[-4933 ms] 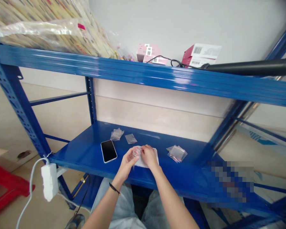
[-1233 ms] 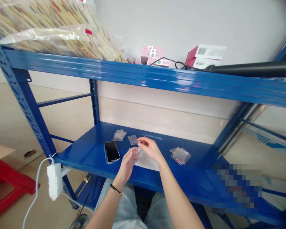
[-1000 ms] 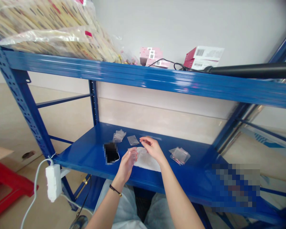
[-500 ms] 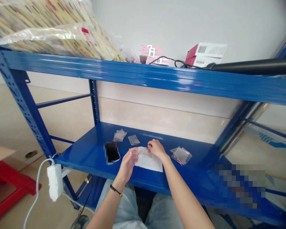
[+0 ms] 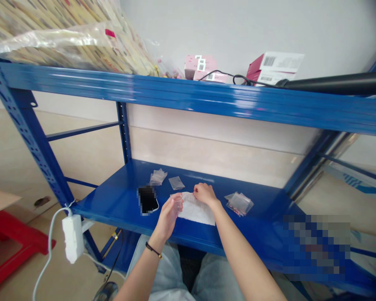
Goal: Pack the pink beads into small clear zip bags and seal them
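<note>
My left hand (image 5: 169, 213) is closed around a small clear plastic bag (image 5: 177, 203) at the left edge of a white sheet (image 5: 197, 211). Over the sheet's far edge, my right hand (image 5: 204, 194) has its fingers pinched together; what they hold, if anything, is too small to make out. Several clear bags with small pinkish pieces (image 5: 240, 204) lie to the right of the sheet. Beyond my left hand a single flat clear bag (image 5: 176, 183) rests on the blue shelf (image 5: 119, 209), and a pile of clear bags (image 5: 158, 177) lies further left.
A dark phone (image 5: 148, 200) lies left of my left hand. The upper blue beam (image 5: 188, 96) crosses above, with pink boxes (image 5: 200, 65) and a large plastic-wrapped stack (image 5: 65, 46) on its shelf. A white power strip (image 5: 73, 238) hangs at the left front.
My right fingers have drawn in slightly over the sheet, and the pinkish bits near them no longer show clearly. My left hand keeps its hold on the bag. The view has shifted slightly.
</note>
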